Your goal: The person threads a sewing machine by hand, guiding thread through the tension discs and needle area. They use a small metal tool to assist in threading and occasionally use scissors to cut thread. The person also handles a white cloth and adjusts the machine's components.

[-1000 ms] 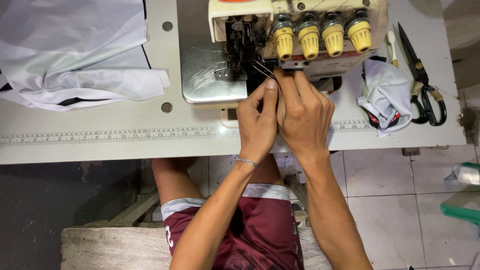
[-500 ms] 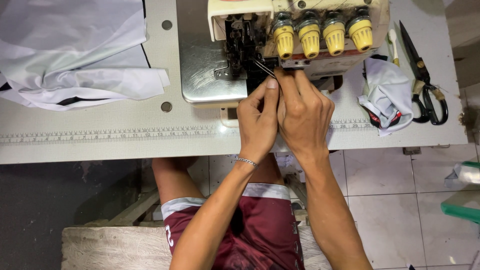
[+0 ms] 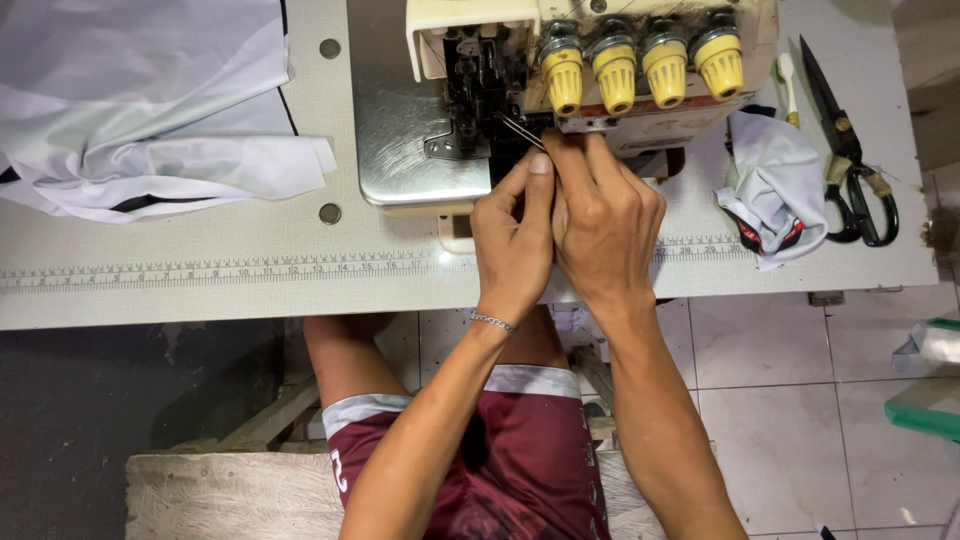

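Observation:
A cream overlock sewing machine (image 3: 480, 30) with yellow tension knobs (image 3: 640, 65) stands on the white table (image 3: 200, 290). Both my hands are pressed together at its front, below the dark looper area (image 3: 480, 80). My right hand (image 3: 605, 220) pinches thin metal tweezers (image 3: 520, 130), whose tips point up-left into the mechanism. My left hand (image 3: 510, 240) has its fingers closed and one fingertip raised against the right hand, just beside the tweezers. Whether it holds a thread is hidden. A chain bracelet is on my left wrist.
A pile of white cloth (image 3: 150, 120) lies at the table's left. At the right are a bunched white fabric piece (image 3: 775, 185) and black scissors (image 3: 850, 170). A ruler strip runs along the table's front edge (image 3: 200, 270). Tiled floor and a wooden bench lie below.
Both hands stay pressed together at the machine's front. The tweezers' tips have barely shifted.

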